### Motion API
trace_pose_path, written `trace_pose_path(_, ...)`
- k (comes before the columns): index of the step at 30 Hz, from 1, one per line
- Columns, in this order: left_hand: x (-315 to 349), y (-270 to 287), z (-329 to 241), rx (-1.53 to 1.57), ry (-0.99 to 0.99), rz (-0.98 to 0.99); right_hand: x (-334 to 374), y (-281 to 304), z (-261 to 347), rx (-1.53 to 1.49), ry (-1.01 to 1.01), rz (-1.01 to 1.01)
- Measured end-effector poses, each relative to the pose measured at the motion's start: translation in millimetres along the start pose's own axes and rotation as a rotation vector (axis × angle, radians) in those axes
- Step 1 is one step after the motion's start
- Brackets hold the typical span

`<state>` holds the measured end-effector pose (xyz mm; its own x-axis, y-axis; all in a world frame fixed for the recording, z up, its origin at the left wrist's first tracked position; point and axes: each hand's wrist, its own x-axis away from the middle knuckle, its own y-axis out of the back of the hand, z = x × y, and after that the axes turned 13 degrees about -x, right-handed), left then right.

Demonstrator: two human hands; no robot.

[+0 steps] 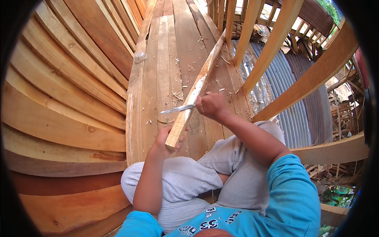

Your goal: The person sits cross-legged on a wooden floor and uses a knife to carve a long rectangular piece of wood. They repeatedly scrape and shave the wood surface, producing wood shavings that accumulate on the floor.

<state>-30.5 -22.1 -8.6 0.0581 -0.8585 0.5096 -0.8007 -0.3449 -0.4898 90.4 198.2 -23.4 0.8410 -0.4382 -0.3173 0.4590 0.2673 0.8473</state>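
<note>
A long squared wooden stick [181,125] slants from near my lap up to the railing at the far right. Its top face is pale where wood has been shaved off. My left hand [166,141] wraps round the near end from beneath, with fingertips showing on the right side. In my right hand [213,106] is a knife [177,109], gripped in a fist that hides its handle. The blade points left and lies across the stick, a little beyond my left hand.
Curled wood shavings [178,96] litter the plank floor [182,39]. A wall of overlapping boards [71,79] rises at the left, with a small clear plastic item [140,57] beside it. Upright wooden railing posts [272,47] line the right; corrugated metal sheets [298,94] lie beyond. My crossed legs [185,179] are close below.
</note>
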Motion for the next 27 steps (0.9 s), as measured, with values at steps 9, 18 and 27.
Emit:
trace_pose_path(9, 13.6, -4.5, 0.4, -0.009, 0.020, -0.004, 0.7, -8.3, -12.0, 0.001, 0.018, -0.112)
trace_pose_path(18, -0.8, -12.2, 8.0, 0.083, 0.062, 0.058, -3.3, -10.7, -57.8, 0.046, -0.084, -0.262)
trace_pose_path(27, 1.3, -15.4, 8.4, -0.046, -0.007, 0.003, -13.0, -10.2, -56.6, 0.013, -0.241, -0.322)
